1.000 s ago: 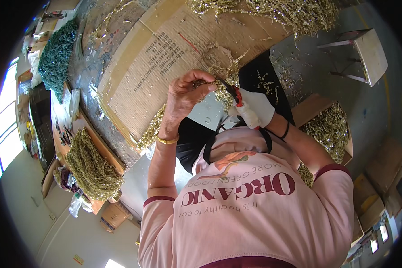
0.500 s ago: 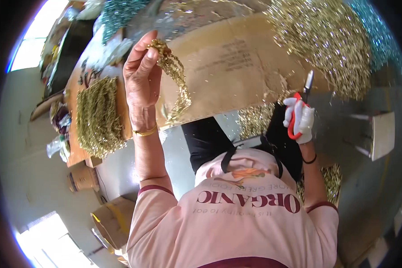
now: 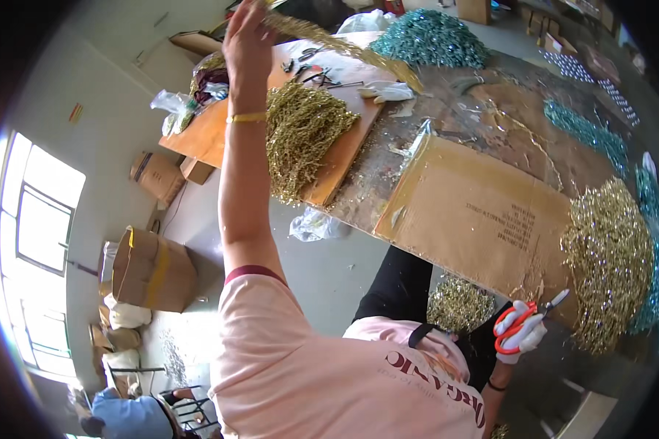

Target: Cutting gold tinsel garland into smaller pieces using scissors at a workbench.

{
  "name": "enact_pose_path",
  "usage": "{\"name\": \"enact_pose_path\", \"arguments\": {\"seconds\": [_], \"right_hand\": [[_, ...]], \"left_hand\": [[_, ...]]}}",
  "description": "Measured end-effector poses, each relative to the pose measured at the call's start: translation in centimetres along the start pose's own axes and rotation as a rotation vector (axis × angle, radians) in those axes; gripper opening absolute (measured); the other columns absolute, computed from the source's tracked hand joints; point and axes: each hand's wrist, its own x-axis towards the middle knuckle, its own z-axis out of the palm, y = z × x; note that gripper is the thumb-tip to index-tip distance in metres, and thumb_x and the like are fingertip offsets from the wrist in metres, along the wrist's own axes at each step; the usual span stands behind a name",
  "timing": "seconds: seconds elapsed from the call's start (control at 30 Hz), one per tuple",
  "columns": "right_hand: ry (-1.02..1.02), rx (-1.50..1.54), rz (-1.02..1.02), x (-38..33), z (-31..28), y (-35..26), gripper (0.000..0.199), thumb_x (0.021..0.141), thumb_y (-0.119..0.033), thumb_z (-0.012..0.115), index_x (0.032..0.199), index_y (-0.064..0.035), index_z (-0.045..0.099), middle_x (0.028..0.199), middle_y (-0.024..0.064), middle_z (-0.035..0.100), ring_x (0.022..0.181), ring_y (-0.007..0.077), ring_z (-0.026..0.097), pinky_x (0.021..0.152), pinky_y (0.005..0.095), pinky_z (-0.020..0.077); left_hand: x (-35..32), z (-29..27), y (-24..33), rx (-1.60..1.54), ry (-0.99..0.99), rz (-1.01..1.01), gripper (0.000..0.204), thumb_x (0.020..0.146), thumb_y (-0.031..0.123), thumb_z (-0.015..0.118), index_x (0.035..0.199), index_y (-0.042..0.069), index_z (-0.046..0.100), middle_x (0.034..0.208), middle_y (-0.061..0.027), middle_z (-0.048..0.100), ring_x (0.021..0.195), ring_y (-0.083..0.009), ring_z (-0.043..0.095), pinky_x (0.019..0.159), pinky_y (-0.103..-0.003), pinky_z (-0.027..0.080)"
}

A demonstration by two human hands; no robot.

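Note:
My bare left hand (image 3: 249, 36) is raised at the far left, its fingers partly cut off by the top edge. From it a bunch of gold tinsel (image 3: 337, 44) stretches out to the right, slightly blurred. Below that arm lies a heap of gold tinsel garlands (image 3: 304, 135) on an orange-brown board (image 3: 344, 161). My right hand (image 3: 520, 333), in a white glove, grips red-handled scissors (image 3: 553, 301) by the table's near edge. The scissors point right, toward a larger gold tinsel pile (image 3: 611, 256).
A flattened cardboard sheet (image 3: 461, 212) covers the table's near part. Teal tinsel (image 3: 428, 40) is heaped at the back, with more at the right. Pliers-like tools (image 3: 315, 73) and a white glove (image 3: 388, 91) lie on the board. Cardboard boxes (image 3: 154, 271) and a seated person (image 3: 132, 417) are at the left.
My view has swung left. My left hand has moved outward over the board's gold heap, and the tinsel it holds now trails to the right. The scissors stay in my right hand.

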Motion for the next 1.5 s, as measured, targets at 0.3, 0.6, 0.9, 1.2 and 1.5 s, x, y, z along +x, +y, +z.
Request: {"name": "enact_pose_path", "arguments": {"seconds": [0.3, 0.6, 0.9, 1.2, 1.5], "right_hand": [[-0.167, 0.027, 0.195, 0.5, -2.7, 0.9, 0.062, 0.084, -0.059, 0.038, 0.098, -0.0024, 0.059, 0.048, 0.0091, 0.048, 0.036, 0.0211, 0.043, 0.034, 0.0323, 0.0372], [0.05, 0.089, 0.337, 0.7, -2.1, -0.1, 0.056, 0.085, -0.049, 0.043, 0.103, 0.0023, 0.054, 0.055, 0.0032, 0.045, 0.043, 0.0145, 0.04, 0.04, 0.0271, 0.0348], [0.144, -0.014, 0.137, -2.7, -3.3, -2.8, 0.045, 0.093, -0.039, 0.041, 0.101, 0.0029, 0.054, 0.059, 0.0052, 0.052, 0.046, 0.0123, 0.048, 0.044, 0.0244, 0.0417], [0.276, -0.014, 0.034, -4.6, -6.7, -2.8, 0.044, 0.095, -0.038, 0.036, 0.094, -0.0005, 0.058, 0.051, 0.005, 0.051, 0.039, 0.0115, 0.046, 0.038, 0.0241, 0.0393], [0.301, 0.191, 0.132, -4.4, -8.2, -3.4, 0.042, 0.086, -0.041, 0.055, 0.098, -0.0008, 0.059, 0.062, 0.0044, 0.055, 0.05, 0.0132, 0.051, 0.044, 0.0257, 0.0431]], "left_hand": [[-19.2, -18.8, -6.9, 0.428, 0.589, -0.313, 0.033, 0.078, 0.013, 0.066, 0.108, 0.0, 0.06, 0.1, -0.0083, 0.064, 0.092, -0.0149, 0.058, 0.083, -0.027, 0.044], [-23.2, -15.0, -12.7, 0.477, 0.304, -0.006, 0.03, 0.083, 0.015, 0.055, 0.108, -0.001, 0.056, 0.103, -0.0111, 0.061, 0.094, -0.021, 0.057, 0.087, -0.033, 0.045], [-24.5, 25.2, -8.1, 0.202, -1.461, 0.014, 0.025, 0.079, 0.005, 0.061, 0.104, 0.003, 0.06, 0.104, -0.0116, 0.061, 0.1, -0.0183, 0.056, 0.084, -0.031, 0.043], [-25.4, 52.7, -9.4, -0.032, -1.061, 0.032, 0.022, 0.081, 0.013, 0.06, 0.102, 0.006, 0.063, 0.101, -0.0115, 0.063, 0.086, -0.024, 0.063, 0.07, -0.033, 0.049], [-24.7, 57.8, -11.1, 0.22, -0.932, 0.196, 0.03, 0.078, 0.02, 0.064, 0.106, 0.011, 0.061, 0.095, -0.0106, 0.064, 0.087, -0.0246, 0.062, 0.076, -0.035, 0.049]]}}
